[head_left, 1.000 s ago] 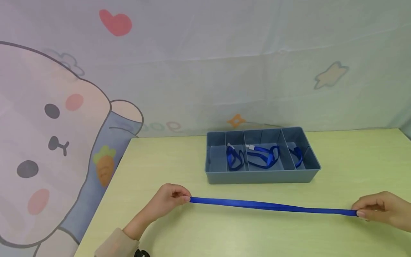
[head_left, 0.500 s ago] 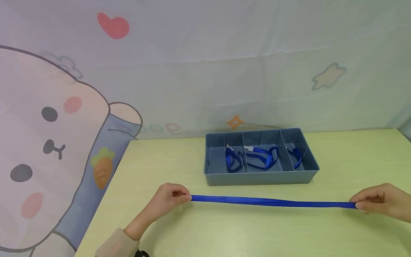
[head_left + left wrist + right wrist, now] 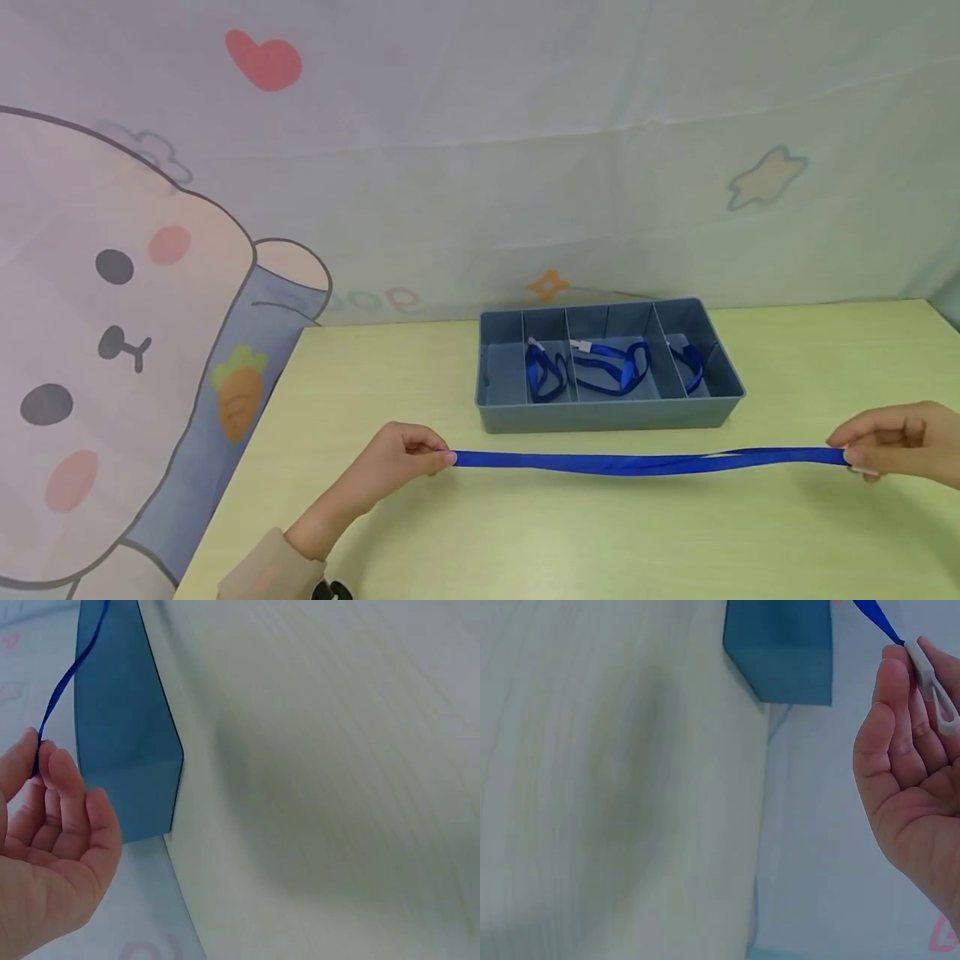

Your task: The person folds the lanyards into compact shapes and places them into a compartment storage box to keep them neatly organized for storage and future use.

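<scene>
A blue lanyard (image 3: 615, 464) stretches level above the table, its two strands lying together and parting slightly toward the right. At its left end, thumb and fingertips of my left hand (image 3: 401, 467) pinch the strap; the left wrist view shows a short bit of strap (image 3: 36, 761) between them. My right hand (image 3: 915, 458) pinches the other end, where the right wrist view shows a white plastic clip (image 3: 921, 664) with a hook between thumb and fingers. Behind the lanyard stands a grey-blue divided box (image 3: 611, 418).
Coiled blue lanyards sit in the box: one (image 3: 546, 375) in the second compartment, one (image 3: 630, 371) in the wide middle, one (image 3: 693, 367) at the right. The box stands on a pale yellow table (image 3: 375, 375), before a printed cloth backdrop (image 3: 465, 167).
My right hand has moved away from the table's front edge, bringing the slanted lanyard level. My left hand has shifted slightly right. Both keep their pinch.
</scene>
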{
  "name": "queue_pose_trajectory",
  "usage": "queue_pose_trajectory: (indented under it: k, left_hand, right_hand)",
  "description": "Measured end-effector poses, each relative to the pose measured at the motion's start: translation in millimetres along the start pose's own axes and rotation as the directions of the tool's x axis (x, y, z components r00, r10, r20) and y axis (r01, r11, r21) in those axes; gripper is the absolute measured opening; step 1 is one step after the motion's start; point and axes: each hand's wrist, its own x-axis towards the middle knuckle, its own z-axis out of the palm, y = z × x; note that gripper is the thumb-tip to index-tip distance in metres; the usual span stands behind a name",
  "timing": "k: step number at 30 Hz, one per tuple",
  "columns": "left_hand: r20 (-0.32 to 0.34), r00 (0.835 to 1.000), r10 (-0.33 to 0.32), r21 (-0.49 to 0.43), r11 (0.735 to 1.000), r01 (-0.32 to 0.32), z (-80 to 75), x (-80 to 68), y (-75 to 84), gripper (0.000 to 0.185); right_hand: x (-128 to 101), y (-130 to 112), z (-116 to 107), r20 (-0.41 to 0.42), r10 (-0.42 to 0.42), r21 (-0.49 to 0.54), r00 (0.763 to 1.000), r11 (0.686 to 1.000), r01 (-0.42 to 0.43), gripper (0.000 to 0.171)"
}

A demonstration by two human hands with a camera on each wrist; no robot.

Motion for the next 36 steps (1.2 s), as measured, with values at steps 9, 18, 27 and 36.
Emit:
queue_pose_trajectory:
  k: [9, 18, 27, 36]
  left_hand:
    - [0.013, 1.000, -0.025, -0.132, 0.991, 0.027, 4.7, 3.4, 17.6, 0.021]
    - [0.035, 0.999, -0.023, -0.191, 0.981, 0.029, 13.1, 9.2, 34.2, 0.024]
    - [0.063, 0.998, -0.006, -0.251, 0.968, 0.021, 19.7, 11.2, 46.5, 0.026]
    - [0.092, 0.995, 0.031, -0.343, 0.939, 0.003, 28.0, 16.4, 53.7, 0.027]
  right_hand:
    - [11.1, -22.9, 0.7, 0.075, -0.150, 0.021, 0.986, 0.989, 0.149, 0.032]
    - [24.4, -48.5, 4.7, 0.135, -0.004, 0.028, 0.991, 1.000, 0.000, 0.022]
    - [36.3, -70.5, 13.9, 0.166, 0.017, 0.015, 0.986, 1.000, -0.020, 0.018]
    - [50.6, -88.1, 29.3, 0.211, -0.158, 0.136, 0.965, 0.982, 0.131, 0.029]
